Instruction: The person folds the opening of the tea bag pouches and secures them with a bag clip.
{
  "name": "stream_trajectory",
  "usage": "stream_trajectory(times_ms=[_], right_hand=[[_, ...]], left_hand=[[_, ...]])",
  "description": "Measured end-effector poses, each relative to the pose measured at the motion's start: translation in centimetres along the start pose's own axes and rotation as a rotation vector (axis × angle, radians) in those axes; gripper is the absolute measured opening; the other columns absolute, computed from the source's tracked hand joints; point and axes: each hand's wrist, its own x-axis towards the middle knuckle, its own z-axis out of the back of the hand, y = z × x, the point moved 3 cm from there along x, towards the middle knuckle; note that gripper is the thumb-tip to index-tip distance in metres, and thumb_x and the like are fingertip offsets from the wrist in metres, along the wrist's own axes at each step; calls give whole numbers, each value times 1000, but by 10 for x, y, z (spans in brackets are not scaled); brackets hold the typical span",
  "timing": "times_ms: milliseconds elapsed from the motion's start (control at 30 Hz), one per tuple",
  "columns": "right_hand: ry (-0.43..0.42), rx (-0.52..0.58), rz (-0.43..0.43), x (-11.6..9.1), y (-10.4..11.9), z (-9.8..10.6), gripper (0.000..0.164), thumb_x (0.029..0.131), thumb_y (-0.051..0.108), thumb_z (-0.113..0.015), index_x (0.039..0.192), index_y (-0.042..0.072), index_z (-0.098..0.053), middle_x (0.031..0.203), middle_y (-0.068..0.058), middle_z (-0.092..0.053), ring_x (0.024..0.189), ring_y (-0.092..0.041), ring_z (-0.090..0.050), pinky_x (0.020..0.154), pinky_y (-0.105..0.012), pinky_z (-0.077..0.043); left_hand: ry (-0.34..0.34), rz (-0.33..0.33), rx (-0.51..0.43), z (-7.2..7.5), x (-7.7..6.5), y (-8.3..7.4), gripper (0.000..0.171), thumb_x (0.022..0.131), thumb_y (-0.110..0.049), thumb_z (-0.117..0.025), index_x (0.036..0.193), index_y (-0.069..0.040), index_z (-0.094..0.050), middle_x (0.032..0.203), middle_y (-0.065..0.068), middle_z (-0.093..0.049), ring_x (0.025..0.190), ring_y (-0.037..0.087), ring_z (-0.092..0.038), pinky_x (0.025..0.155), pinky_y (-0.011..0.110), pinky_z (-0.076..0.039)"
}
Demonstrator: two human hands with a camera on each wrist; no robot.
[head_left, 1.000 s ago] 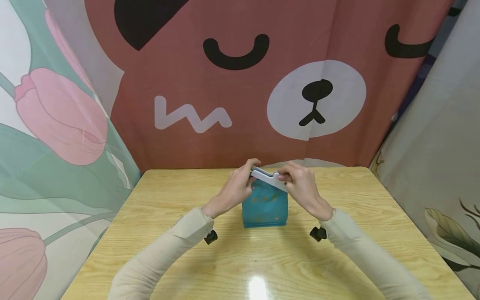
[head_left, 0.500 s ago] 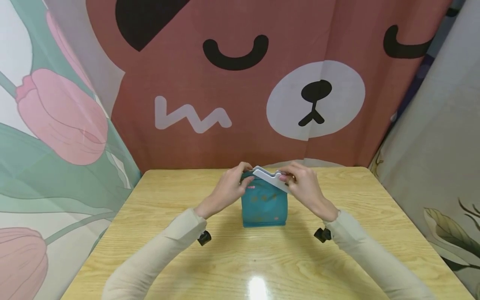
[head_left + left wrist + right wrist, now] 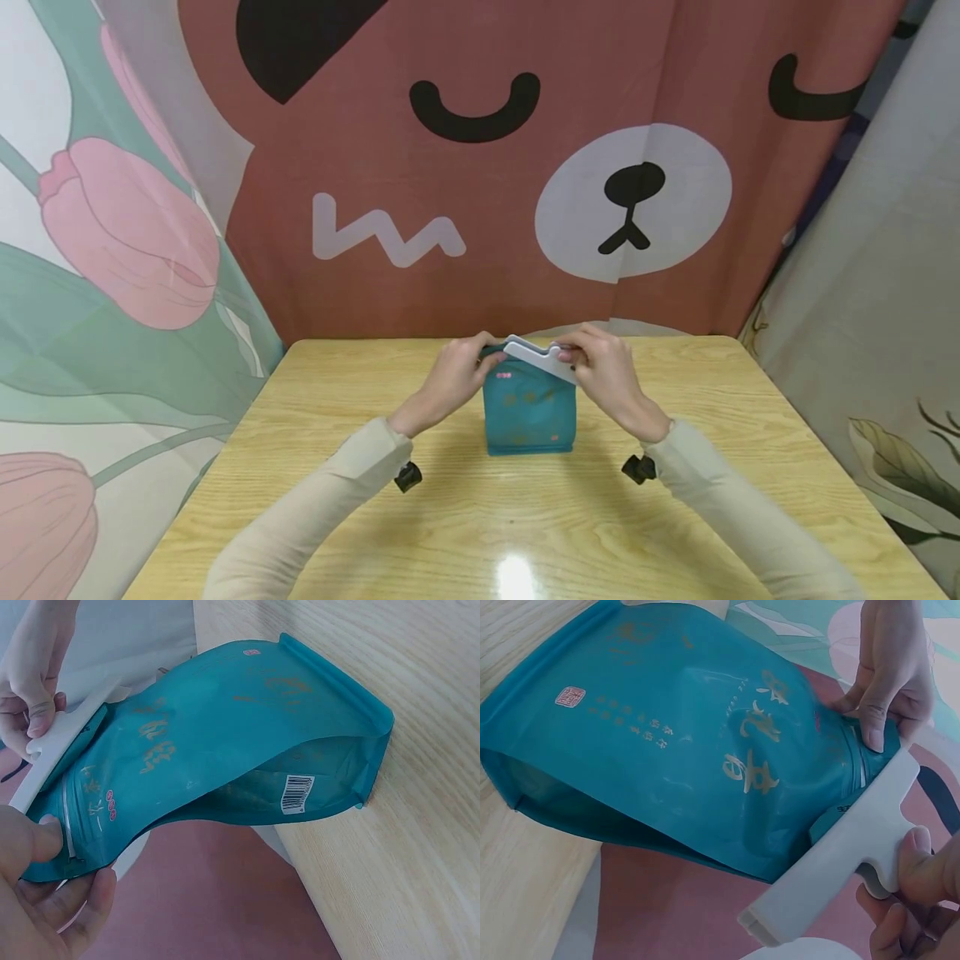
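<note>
A teal stand-up pouch (image 3: 529, 417) with gold lettering stands upright on the table. My left hand (image 3: 452, 377) pinches its top left corner between thumb and fingers, beside the zip strip (image 3: 69, 817) seen in the left wrist view. A white bag clip (image 3: 840, 855) lies aslant across the pouch's top edge, its left end higher in the head view. My right hand (image 3: 609, 375) grips the clip at its raised tab. In the right wrist view, a folded flap of the pouch top shows beside the clip, whose free end juts past the pouch side.
The wooden table (image 3: 510, 525) reaches back to a curtain (image 3: 480, 275) printed with a bear. Patterned cloths (image 3: 127, 358) hang at both sides. Small black wrist cameras (image 3: 408, 477) sit below each cuff.
My left hand has let go of the clip's left end, shifted left and now pinches the pouch corner. The clip has stayed nearly in place in my right hand.
</note>
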Motion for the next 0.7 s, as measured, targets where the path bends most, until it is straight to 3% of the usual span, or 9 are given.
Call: stream_trajectory(times_ms=[333, 700], right_hand=[[66, 32, -48, 0, -2, 2, 9, 87, 4, -75, 96, 4, -76, 84, -2, -65, 61, -12, -50, 52, -30, -44], [160, 93, -66, -2, -7, 5, 16, 90, 9, -73, 105, 5, -75, 96, -3, -66, 77, -14, -59, 64, -32, -53]], left_hand=[[8, -5, -11, 0, 0, 1, 18, 98, -19, -64, 107, -4, -70, 87, 1, -70, 56, 6, -52, 51, 23, -42], [7, -21, -34, -1, -5, 5, 20, 99, -18, -63, 115, -6, -67, 92, 3, -71, 68, 10, -64, 59, 23, -51]])
